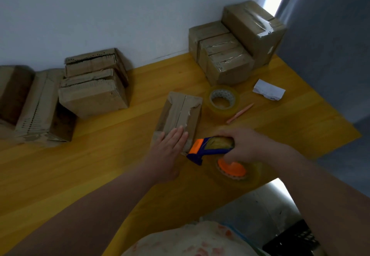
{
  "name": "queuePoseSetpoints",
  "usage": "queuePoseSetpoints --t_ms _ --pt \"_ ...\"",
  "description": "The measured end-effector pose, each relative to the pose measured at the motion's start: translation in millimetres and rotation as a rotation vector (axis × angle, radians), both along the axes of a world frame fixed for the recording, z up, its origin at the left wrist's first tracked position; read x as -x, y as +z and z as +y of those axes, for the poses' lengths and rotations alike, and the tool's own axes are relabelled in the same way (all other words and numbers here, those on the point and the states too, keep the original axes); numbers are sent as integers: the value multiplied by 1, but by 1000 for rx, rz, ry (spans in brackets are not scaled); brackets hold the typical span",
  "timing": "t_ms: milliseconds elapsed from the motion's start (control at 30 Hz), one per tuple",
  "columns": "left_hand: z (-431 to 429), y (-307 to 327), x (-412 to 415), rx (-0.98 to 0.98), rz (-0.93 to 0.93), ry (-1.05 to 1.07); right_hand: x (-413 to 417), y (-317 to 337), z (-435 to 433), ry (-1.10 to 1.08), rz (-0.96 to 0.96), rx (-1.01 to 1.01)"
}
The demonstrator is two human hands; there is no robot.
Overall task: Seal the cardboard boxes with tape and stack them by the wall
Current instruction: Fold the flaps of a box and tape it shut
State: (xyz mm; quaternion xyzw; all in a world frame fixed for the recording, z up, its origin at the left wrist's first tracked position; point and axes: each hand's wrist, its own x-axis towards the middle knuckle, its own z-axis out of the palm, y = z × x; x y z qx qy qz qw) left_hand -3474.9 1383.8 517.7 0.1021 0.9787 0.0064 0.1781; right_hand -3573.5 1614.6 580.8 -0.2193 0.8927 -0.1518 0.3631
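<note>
Head view puts the job roughly midway, by my reading. A sealed stack (236,55) of taped boxes stands at the table's far right corner against the wall (120,15). Several untaped boxes (94,89) wait along the far left edge, also by the wall.

One box (180,113) lies near the table's middle with shiny tape on part of its centre seam. It looks partly sealed and is not yet stacked. The left hand (170,145) presses flat, fingers straight, on the box's near end. The right hand (248,145) grips a dispenser (210,149) just beside that end.

A spare roll (223,100), a pen (240,113) and crumpled paper (269,92) lie right of the box. The table (80,175) is yellow wood. A grey curtain (330,55) hangs at the right, with daylight at its edge.
</note>
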Motion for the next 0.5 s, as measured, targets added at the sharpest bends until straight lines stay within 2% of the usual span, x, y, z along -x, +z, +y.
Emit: queuePoseSetpoints --t_ms 167,500 --pt "0 -2 0 -14 2 12 9 -3 -1 -59 -124 31" --pt "1 4 1 -27 20 21 16 4 -10 -55 -190 -52"
